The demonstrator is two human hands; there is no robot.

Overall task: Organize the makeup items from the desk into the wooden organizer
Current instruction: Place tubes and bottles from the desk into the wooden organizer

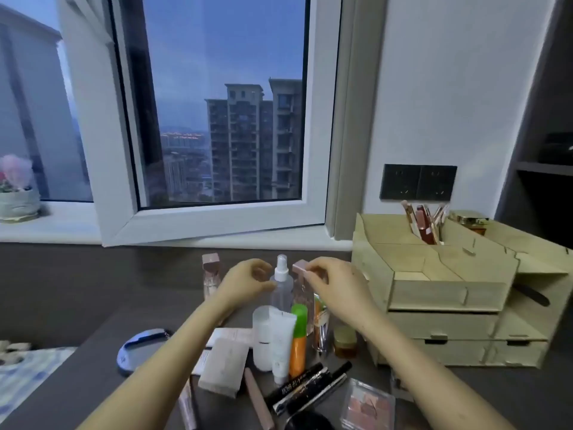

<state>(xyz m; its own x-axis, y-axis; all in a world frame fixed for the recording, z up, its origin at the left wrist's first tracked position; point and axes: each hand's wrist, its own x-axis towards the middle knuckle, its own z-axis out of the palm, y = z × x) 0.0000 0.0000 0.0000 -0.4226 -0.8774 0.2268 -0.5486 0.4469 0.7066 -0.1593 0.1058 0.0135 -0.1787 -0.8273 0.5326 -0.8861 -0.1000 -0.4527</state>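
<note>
The right hand (335, 283) pinches the pink-capped bottle (300, 268) at its cap, with the wooden organizer (449, 293) just to its right. The left hand (248, 280) is half curled, thumb against the spray bottle (281, 287); whether it grips is unclear

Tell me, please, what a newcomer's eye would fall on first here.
Mid-desk, the left hand curls beside the clear spray bottle while the right hand pinches a pink-capped bottle. The wooden organizer stands to their right, and the window behind shows tower blocks at dusk.
</note>
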